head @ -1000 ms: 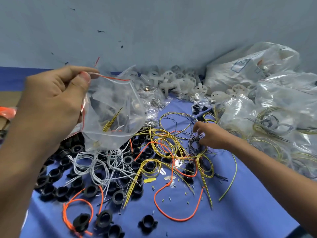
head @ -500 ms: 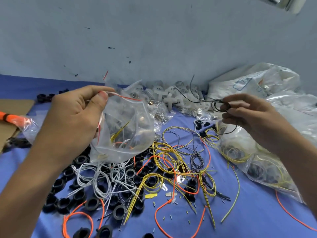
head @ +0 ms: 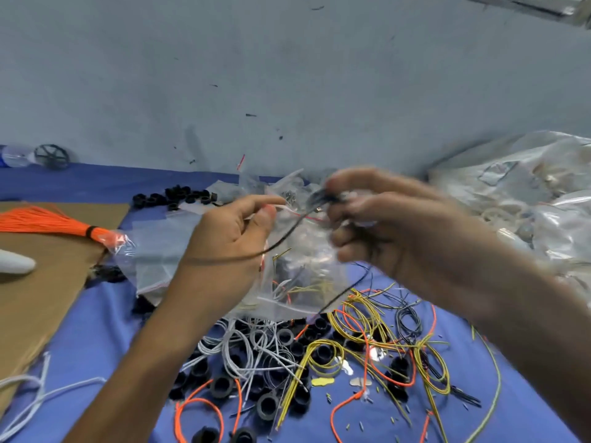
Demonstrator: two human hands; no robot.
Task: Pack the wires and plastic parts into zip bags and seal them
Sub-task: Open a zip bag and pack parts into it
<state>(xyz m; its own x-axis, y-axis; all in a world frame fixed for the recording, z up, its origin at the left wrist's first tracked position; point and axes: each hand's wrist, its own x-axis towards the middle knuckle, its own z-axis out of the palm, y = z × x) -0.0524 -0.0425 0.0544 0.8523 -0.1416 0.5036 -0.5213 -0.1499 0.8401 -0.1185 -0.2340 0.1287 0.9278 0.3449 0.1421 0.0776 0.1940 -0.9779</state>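
My left hand [head: 224,247] pinches the red-striped mouth of a clear zip bag [head: 300,282], which hangs open above the table with yellow, white and dark wires inside. My right hand [head: 383,225], blurred, grips a thin black wire [head: 281,243] right at the bag's mouth; one end trails left across my left wrist. Below lie loose yellow wires [head: 361,318], white wires [head: 256,350], orange wires [head: 198,407] and black plastic rings [head: 222,386] on the blue cloth [head: 108,327].
Large clear bags of packed parts [head: 527,199] pile up at the right. A cardboard sheet [head: 41,282] at the left carries a bagged orange wire bundle [head: 48,222]. More black rings [head: 174,196] sit near the grey wall. Empty zip bags [head: 156,247] lie behind my left hand.
My right hand picked a black wire from the pile, lifted it, and has now carried it left to the bag's mouth. The left hand kept holding the bag.
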